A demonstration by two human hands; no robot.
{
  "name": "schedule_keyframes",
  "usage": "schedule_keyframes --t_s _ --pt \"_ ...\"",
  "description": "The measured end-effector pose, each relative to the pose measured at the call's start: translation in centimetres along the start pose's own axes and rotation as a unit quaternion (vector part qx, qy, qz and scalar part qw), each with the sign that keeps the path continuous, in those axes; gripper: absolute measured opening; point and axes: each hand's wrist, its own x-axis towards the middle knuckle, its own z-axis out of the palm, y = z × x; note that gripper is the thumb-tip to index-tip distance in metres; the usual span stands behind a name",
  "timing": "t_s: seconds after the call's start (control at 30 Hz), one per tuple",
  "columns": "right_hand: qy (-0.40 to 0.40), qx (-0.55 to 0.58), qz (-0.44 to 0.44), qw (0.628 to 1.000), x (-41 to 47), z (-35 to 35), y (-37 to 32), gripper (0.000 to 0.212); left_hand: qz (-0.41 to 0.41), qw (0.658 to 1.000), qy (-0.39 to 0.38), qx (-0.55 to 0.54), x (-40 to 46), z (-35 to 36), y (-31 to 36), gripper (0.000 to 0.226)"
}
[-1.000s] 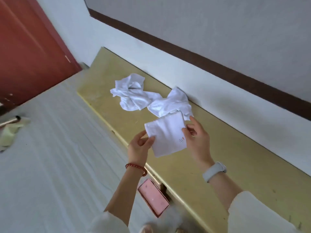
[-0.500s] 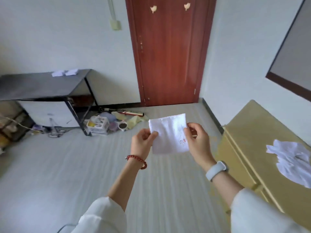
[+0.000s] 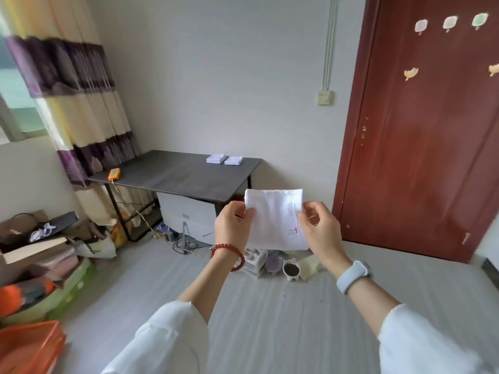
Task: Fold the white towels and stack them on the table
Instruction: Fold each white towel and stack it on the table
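Head view: a folded white towel (image 3: 272, 220) is up in the air in front of the person. The left hand (image 3: 232, 228) has a pinching grip on its left edge, and the right hand (image 3: 321, 230) pinches the right edge. Beyond it, on the dark counter (image 3: 175, 174), two stacks of folded towels (image 3: 224, 159) sit side by side.

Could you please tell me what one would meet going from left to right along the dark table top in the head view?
Orange device near the left end → left stack of folded white towels → right stack of folded white towels, close beside it near the right end.
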Motion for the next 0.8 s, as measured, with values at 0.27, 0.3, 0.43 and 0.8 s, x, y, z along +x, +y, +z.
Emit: schedule_keyframes --t_s 0.27,0.3,0.43,0.8 --pt "-0.085 0.052 -0.004 0.995 19.2 19.9 1.3 0.012 -0.033 0.995 0.076 0.055 22.8 -4.1 -7.4 0.007" --pt "-0.1 0.052 -0.004 0.994 21.1 22.8 1.5 0.011 -0.043 0.993 0.089 0.061 25.5 -4.9 -8.9 0.008" --pt "-0.136 0.068 -0.005 0.988 27.8 33.9 2.7 0.007 -0.062 0.989 0.116 0.065 35.3 -7.4 -15.5 0.008" --pt "-0.125 0.04 0.059 0.99 46.9 58.5 7.8 0.006 -0.077 0.996 0.028 0.037 66.0 -8.4 -31.9 0.006"
